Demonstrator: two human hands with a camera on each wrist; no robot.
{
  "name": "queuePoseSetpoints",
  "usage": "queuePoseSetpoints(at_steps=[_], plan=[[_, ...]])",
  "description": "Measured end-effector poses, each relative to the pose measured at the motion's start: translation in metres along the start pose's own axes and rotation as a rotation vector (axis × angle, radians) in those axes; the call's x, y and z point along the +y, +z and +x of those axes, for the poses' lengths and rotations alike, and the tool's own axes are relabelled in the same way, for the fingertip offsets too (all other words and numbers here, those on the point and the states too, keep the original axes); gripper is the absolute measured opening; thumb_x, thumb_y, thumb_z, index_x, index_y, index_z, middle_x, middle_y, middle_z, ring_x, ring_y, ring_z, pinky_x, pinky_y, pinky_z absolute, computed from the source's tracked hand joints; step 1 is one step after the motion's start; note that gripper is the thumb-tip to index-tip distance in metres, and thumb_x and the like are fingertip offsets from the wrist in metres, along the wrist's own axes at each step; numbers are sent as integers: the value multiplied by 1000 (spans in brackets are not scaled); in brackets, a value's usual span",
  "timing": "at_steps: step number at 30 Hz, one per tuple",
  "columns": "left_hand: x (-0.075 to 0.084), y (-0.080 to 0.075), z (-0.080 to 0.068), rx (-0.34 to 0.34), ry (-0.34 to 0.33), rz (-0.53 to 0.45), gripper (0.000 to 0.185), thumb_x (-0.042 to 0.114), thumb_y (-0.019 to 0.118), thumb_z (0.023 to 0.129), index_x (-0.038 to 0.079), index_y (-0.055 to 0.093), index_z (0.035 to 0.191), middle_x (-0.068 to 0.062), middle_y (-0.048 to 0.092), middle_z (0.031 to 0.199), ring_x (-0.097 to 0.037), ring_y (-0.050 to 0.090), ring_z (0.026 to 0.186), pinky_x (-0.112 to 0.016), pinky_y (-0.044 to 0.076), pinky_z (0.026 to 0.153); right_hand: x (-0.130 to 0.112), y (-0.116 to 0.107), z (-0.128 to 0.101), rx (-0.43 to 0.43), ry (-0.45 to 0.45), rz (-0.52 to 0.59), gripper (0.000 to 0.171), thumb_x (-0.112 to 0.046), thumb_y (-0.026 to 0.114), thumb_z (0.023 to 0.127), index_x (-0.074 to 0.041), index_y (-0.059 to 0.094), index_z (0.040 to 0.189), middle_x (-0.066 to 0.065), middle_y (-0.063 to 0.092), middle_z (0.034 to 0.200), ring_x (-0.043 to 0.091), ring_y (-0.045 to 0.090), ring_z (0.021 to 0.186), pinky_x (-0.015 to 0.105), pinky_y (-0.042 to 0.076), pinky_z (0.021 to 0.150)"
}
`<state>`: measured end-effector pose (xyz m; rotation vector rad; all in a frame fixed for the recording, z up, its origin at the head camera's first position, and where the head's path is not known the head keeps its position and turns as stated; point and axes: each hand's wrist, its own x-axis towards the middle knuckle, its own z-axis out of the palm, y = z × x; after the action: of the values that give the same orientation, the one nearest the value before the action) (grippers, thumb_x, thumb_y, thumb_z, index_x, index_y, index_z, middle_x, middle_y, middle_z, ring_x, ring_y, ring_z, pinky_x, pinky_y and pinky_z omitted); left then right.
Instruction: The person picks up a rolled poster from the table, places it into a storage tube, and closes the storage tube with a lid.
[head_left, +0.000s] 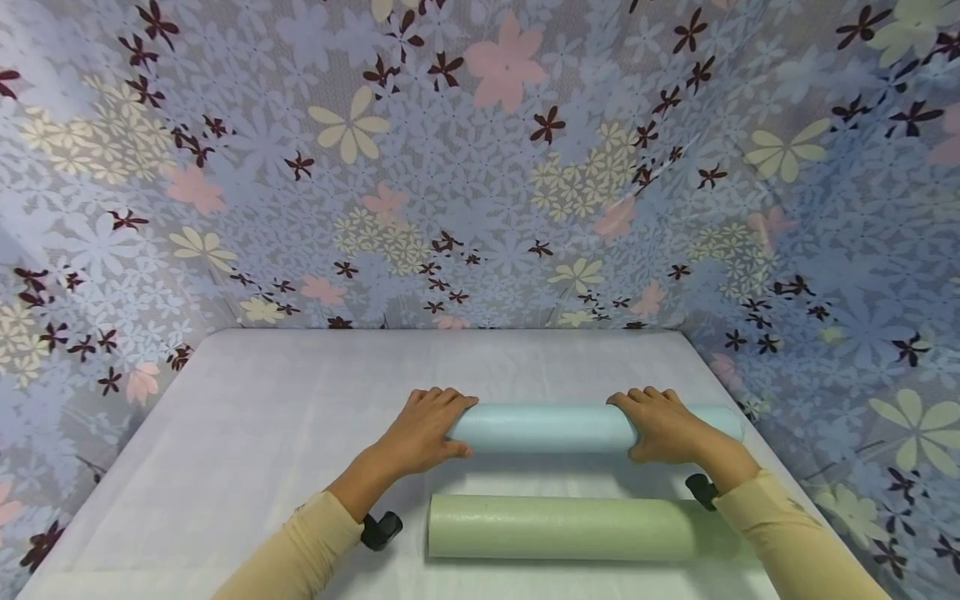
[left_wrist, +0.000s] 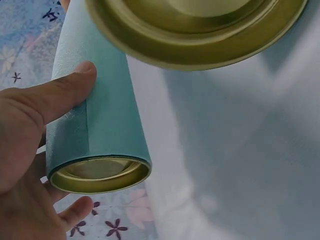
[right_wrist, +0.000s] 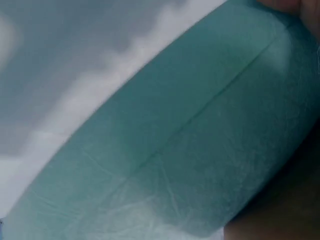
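Note:
A long light-blue cardboard tube (head_left: 551, 428) lies crosswise in both hands. My left hand (head_left: 427, 432) grips its left end; in the left wrist view the thumb presses one side, with fingers behind, and a recessed metal cap (left_wrist: 97, 170) closes that end. Toward the other end, my right hand (head_left: 663, 427) holds the tube from above, thumb at the near side. The right wrist view is mostly filled by the tube's seamed surface (right_wrist: 165, 145); just a bit of finger shows at its top corner. Whether the tube touches the table cannot be told.
Nearer to me, a pale-green tube (head_left: 555, 527) lies parallel on the white-covered table (head_left: 315, 417); my right forearm hides its right end. Its gold-coloured metal end (left_wrist: 150, 55) looms in the left wrist view. Flowered fabric (head_left: 465, 167) hangs around the table's back and sides.

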<state>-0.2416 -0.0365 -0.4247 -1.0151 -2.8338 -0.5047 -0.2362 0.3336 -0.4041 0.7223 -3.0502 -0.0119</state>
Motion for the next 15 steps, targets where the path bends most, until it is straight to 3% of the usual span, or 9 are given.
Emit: queuePoseSetpoints(at_steps=[8,15], plan=[[-2,13,4,-131,-45,-57,68,44,72,80,18,48,137,-3,57,128,-22,53,110,-47,36,95,2,11,5,-199,14,110,67,-22,82,61,-14,52,120,3,60,107,27,55,96,52,41,79],[-3,19,5,-157,-43,-75,68,45,72,79,14,50,135,-4,59,124,-21,54,104,-44,36,90,4,17,6,-247,-10,104,63,-23,82,61,-15,52,115,1,61,103,23,57,91,51,42,76]])
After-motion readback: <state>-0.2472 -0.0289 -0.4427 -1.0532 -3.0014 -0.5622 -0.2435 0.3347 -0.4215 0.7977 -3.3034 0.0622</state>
